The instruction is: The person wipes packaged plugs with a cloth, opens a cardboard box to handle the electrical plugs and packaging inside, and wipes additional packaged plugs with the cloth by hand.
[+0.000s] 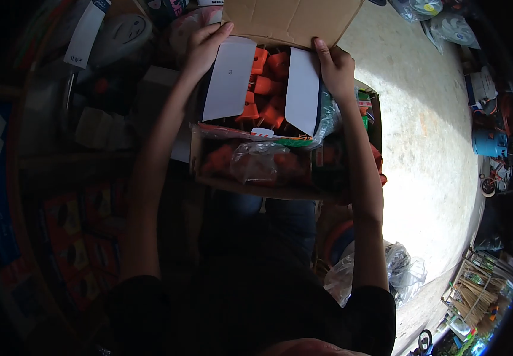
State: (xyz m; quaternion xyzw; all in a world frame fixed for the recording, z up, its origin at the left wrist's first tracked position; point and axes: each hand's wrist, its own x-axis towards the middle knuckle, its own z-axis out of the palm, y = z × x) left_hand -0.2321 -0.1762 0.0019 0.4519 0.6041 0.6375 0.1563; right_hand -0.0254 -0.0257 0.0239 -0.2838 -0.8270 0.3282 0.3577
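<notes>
A small open box [228, 80] with white inner side flaps holds several orange plugs [267, 86]. Its brown lid flap [292, 21] stands raised at the far side. My left hand [204, 48] grips the lid's left edge, thumb on top. At the lid's right corner, my right hand [335, 68] is closed on the edge with the thumb up. Under the small box is a larger cardboard carton [250, 188], with more orange items and clear plastic wrap [259, 161] inside.
Shelves with boxes [67, 225] stand in shadow at the left. Clear plastic bags [402, 270] lie on the concrete floor [428, 154] at the right. Farther right are a blue gas cylinder [489, 143] and a rack of sticks [476, 296].
</notes>
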